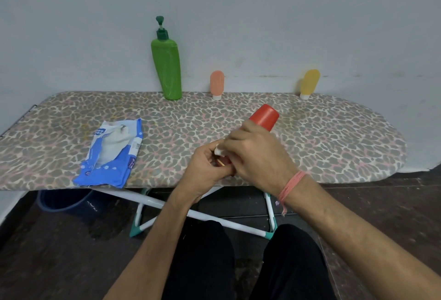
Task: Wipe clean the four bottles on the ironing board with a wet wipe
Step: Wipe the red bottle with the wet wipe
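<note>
The red bottle (264, 117) lies tilted in both hands above the ironing board (334, 137). The right hand (256, 154) wraps it, seemingly pressing the wipe (218, 151); the left hand (205, 168) grips its near end.

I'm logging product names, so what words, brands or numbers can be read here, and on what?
Wet wipe pack: white print and a barcode sticker, too blurred to read.
Green pump bottle, pink bottle, yellow bottle, red bottle: no text visible.

Pale grey wall (238, 1), dark floor (59, 252)
</note>
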